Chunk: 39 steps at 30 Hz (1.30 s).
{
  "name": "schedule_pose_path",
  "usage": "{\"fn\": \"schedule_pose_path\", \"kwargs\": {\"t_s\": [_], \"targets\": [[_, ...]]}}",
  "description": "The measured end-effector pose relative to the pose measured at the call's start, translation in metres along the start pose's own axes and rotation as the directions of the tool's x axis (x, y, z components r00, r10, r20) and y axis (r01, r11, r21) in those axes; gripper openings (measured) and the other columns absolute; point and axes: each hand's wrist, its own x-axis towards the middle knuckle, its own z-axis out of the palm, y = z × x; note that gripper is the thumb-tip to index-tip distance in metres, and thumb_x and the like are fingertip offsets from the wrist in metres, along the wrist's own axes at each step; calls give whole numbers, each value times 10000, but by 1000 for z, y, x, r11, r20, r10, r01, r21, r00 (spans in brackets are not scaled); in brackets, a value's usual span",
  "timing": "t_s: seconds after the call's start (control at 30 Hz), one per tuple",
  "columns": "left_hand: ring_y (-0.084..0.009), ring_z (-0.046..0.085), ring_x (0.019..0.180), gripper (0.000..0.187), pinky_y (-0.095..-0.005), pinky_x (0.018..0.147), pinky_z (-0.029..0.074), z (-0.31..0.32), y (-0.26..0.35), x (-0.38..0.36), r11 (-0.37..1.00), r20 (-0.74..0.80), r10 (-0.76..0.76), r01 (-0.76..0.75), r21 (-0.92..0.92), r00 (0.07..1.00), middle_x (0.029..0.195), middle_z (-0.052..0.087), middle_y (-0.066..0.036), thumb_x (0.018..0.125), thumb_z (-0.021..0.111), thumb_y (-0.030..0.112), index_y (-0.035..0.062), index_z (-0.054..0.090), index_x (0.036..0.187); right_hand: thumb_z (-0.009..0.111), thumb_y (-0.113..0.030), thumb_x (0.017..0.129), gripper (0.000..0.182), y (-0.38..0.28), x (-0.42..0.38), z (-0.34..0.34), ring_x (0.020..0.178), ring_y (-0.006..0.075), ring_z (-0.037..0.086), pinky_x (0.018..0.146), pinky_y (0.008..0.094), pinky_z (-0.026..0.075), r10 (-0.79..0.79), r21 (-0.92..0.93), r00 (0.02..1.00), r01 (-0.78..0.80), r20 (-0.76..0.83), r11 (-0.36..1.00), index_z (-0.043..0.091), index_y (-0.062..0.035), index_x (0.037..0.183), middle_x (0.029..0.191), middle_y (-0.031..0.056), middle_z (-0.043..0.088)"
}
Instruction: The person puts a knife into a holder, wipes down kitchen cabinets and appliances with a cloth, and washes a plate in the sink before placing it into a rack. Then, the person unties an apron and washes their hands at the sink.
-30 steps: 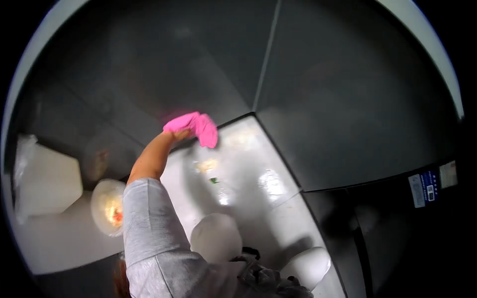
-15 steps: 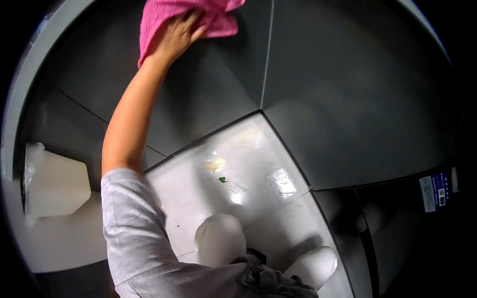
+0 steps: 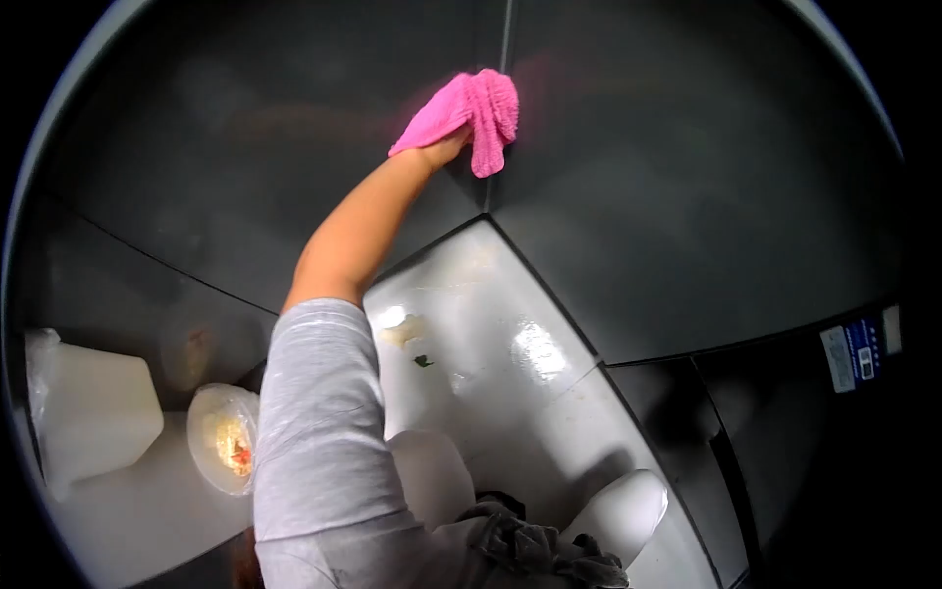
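My left hand is wrapped in a pink cloth, which covers most of the fingers. It presses the cloth against the dark grey wall, beside the vertical corner seam. Part of the cloth hangs down past the wrist on the right. Below lies a glossy, wet-looking white tiled floor. On it are a pale yellowish scrap and a small green leaf piece. My right hand is out of view.
A whitish bin with a clear plastic liner stands at the left. Near it is a plastic-lined bowl holding yellow and red scraps. My knees show at the bottom. A blue and white label is on the dark surface at right.
My left hand has moved the pink cloth right and down along the wall to the corner seam. The lined bowl now shows left of my sleeve.
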Motion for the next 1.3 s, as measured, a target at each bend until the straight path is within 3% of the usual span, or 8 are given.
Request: {"fn": "schedule_pose_path", "kwargs": {"t_s": [0.1,0.3,0.53,0.73,0.87,1.0,1.2,1.3], "targets": [[-177,515,972,229,-279,862,408,0,3,-11,480,428,-164,451,-752,889,956,561,-65,804,537,125,48,528,1020,271,-396,902,479,4,-1,2,758,317,485,695,421,388,9,30,1000,-9,0,1000,479,35,912,858,204,511],[-156,516,924,269,-289,834,402,14,-62,-159,672,552,-206,527,-521,808,969,551,-37,836,499,190,82,463,1079,261,-416,898,505,-13,5,-4,739,342,490,680,435,392,2,31,1000,-2,-3,1000,485,36,912,842,208,513],[-285,466,1042,256,-332,906,340,-101,-61,-248,944,76,-309,296,144,948,1045,541,-141,797,464,130,33,536,1023,247,-450,894,539,-16,6,0,721,336,499,654,433,396,-15,-8,999,15,-50,1000,492,30,899,820,193,517],[-188,512,956,276,-302,814,375,-292,-11,-152,760,-171,-237,292,581,956,950,566,-116,755,563,100,83,537,1030,244,-458,894,550,-19,8,2,708,328,505,659,422,400,20,34,997,-17,-77,999,511,23,874,800,176,530],[-386,347,1134,624,-453,927,287,-321,-72,-135,397,-494,87,425,813,865,1243,334,-244,764,545,400,115,322,1273,259,-442,899,539,-23,11,-1,706,332,511,655,416,405,-41,-27,996,39,-78,999,515,31,870,805,179,537],[-463,285,1141,614,-507,954,212,-288,-36,-124,437,-580,129,479,761,805,1252,278,-307,783,470,454,99,325,1262,251,-439,900,540,-13,7,1,705,341,504,656,422,400,-46,-64,997,42,-68,997,511,34,876,813,188,531],[-239,505,908,361,-351,797,379,-207,-37,-223,668,-257,-333,420,614,907,906,553,-84,739,608,333,103,560,1012,241,-462,895,567,-20,17,-7,714,366,476,679,440,391,67,-7,991,-66,114,998,479,51,844,779,228,492],[-190,532,773,180,-326,665,412,-122,-127,-344,494,174,-832,561,664,527,820,558,-10,818,478,259,136,572,909,227,-450,901,560,-41,39,0,700,395,456,675,446,386,65,-68,987,-55,149,996,474,49,830,770,237,485]]}}
